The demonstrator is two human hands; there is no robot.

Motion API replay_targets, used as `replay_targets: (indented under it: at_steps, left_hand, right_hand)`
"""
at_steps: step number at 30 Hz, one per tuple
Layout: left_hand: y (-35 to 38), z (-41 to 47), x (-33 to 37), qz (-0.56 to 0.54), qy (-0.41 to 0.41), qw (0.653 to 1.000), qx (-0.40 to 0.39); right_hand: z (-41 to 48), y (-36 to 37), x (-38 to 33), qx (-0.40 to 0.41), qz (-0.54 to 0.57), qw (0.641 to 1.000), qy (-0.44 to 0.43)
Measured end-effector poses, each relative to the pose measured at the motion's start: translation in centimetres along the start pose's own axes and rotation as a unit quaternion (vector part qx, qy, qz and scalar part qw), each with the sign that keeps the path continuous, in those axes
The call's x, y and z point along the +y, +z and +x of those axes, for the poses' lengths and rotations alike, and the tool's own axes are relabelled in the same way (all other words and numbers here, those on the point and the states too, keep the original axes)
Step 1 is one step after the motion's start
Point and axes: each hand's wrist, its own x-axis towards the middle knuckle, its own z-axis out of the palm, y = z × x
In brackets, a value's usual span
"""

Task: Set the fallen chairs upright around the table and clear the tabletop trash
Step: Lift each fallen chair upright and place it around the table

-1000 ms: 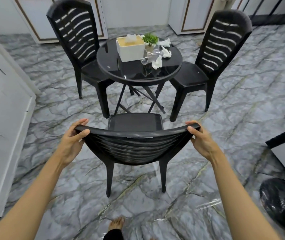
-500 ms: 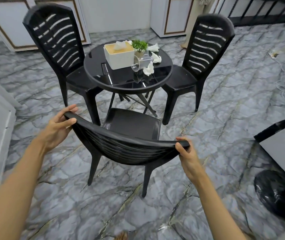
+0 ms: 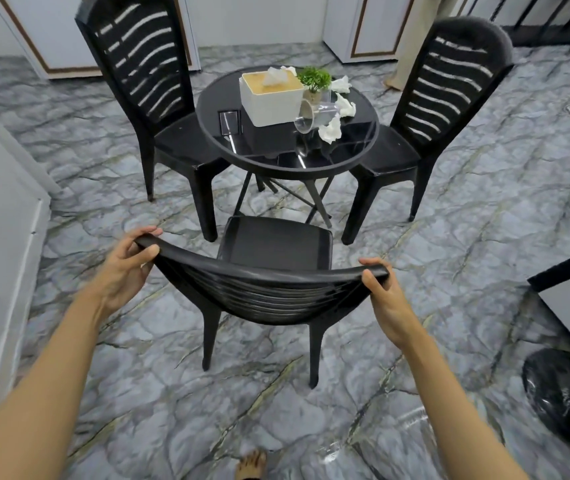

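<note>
The nearest chair [image 3: 269,271], a black plastic one with a slatted, curved back and a flat square seat, stands upright on its four legs on the grey marble floor [image 3: 449,202], its seat facing the near edge of the round black glass desk [image 3: 235,154]. The left hand [image 3: 127,268] is closed over the left end of its top rail, fingers curled over the top and thumb underneath; the right hand [image 3: 385,299] is closed over the right end in the same way. Two matching chairs also stand upright: the left chair [image 3: 151,88] with its seat tucked against the desk's left edge, the right chair [image 3: 449,98] against the right edge, both with tall backs pierced by wavy horizontal slots. On the desk, toward its far side, sits a white tissue box [image 3: 271,98] with a tan lid and a tissue poking out, just beside a small green potted plant [image 3: 314,81]. A clear plastic cup [image 3: 311,116] lies on its side against the box, and crumpled white tissues [image 3: 330,131] are scattered along the desk's right half. A black bin bag [image 3: 567,393] rests on the floor at the lower right, and a bare foot [image 3: 250,464] shows at the bottom edge.
</note>
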Motion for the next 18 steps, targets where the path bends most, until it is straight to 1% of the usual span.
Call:
replay_targets:
  at_steps: [2,10,15,18]
  left_hand:
    - [0.4,0.0,0.4,-0.008,0.015,1.000,-0.004]
    - [3.3,1.2,0.9,-0.015,0.018,1.000,0.001]
    - [6.6,1.2,-0.9,-0.028,0.023,0.999,0.014]
    - [7.8,0.6,-2.2,-0.023,0.022,0.999,0.011]
  right_hand:
    - [0.7,0.0,-0.7,-0.009,-0.003,1.000,-0.002]
    - [4.0,-2.3,-3.9,-0.042,-0.009,0.999,0.016]
    - [6.1,-5.4,-5.6,-0.039,-0.001,0.999,0.028]
    - [6.2,-7.0,-5.6,-0.054,-0.028,0.997,0.044]
